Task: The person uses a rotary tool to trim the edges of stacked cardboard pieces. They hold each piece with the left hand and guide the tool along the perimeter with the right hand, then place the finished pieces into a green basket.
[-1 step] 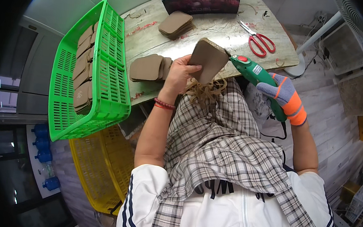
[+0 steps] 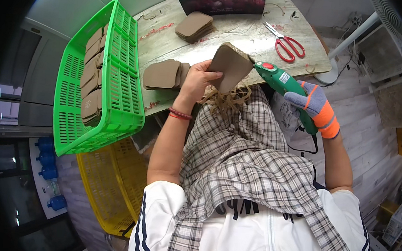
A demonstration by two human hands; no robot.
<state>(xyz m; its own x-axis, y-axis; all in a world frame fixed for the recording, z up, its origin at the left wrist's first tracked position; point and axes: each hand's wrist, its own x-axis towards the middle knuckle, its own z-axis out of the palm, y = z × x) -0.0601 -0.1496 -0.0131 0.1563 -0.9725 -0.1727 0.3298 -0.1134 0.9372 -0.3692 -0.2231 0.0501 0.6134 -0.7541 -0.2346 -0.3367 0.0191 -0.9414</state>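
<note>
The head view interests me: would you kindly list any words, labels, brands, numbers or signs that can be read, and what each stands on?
White shirt: large dark letters, partly covered by the checked apron; wording left out.
Green power tool: a white label, too small to read.
Dark box: faint marks on its front, too small to read.
Brown pieces in the green crate: pale marks on one, too blurred to read.

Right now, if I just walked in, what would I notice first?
Probably the bright green plastic crate on the left, holding stacked brown pads. Next, the green corded hand tool in the gloved right grip, its tip by the edge of the single brown pad in the left grip. Red-handled scissors also stand out, right on the table.
</note>
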